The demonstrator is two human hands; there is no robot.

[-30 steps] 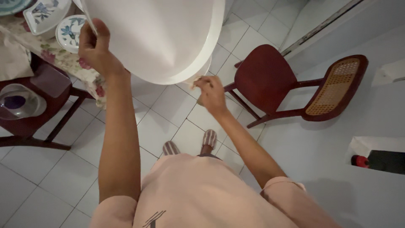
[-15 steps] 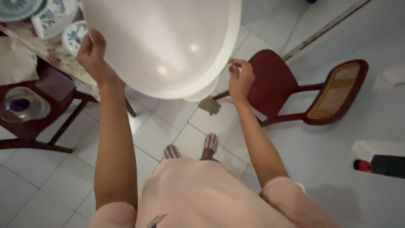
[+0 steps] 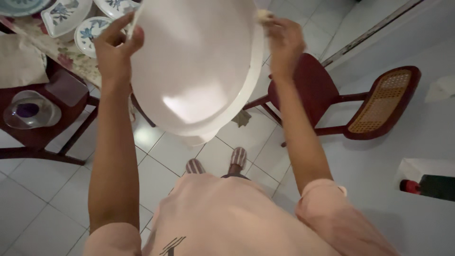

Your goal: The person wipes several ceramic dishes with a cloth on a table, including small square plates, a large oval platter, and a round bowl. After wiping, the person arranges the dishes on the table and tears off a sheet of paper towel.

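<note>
Holding the large white oval platter (image 3: 199, 66) up, tilted, above the tiled floor (image 3: 42, 204) | your left hand (image 3: 113, 47) fingers clamp its left rim | your right hand (image 3: 283, 40) fingers pinch a small pale cloth (image 3: 263, 15) against its right rim | red chair (image 3: 341, 99) beyond.

one big white oval platter (image 3: 199, 66) held up, two hands on it, left hand (image 3: 113, 47) and right hand (image 3: 283, 40), three blue-flowered dishes (image 3: 92, 33) on the table, two dark red chairs (image 3: 322, 95), one glass lid (image 3: 28, 111), two striped slippers (image 3: 237, 156), one red-capped bottle (image 3: 429, 186)
</note>
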